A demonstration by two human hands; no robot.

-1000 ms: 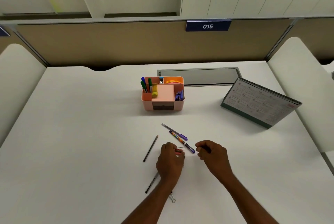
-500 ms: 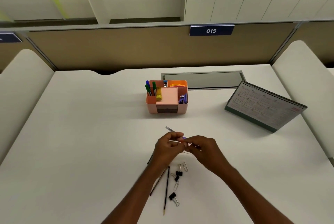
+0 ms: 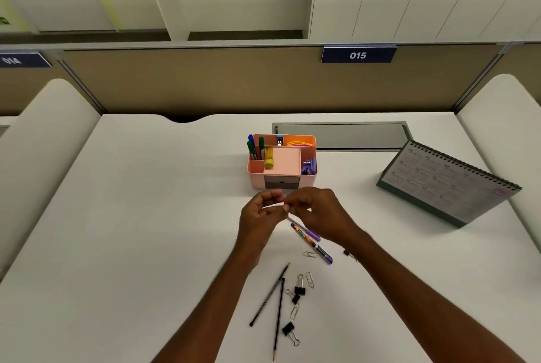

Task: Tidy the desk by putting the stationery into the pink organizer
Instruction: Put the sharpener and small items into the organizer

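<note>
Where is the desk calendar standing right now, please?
In the head view, the desk calendar stands at the right of the desk, right of the pink organizer.

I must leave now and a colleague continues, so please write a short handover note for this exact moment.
Left hand and right hand: raised together just in front of the pink organizer, both pinching a small item, too small to identify.
Done: markers, a yellow tube and orange bands are in the organizer.
Left on the desk: two pens, two pencils, paper clips, binder clips.
</note>
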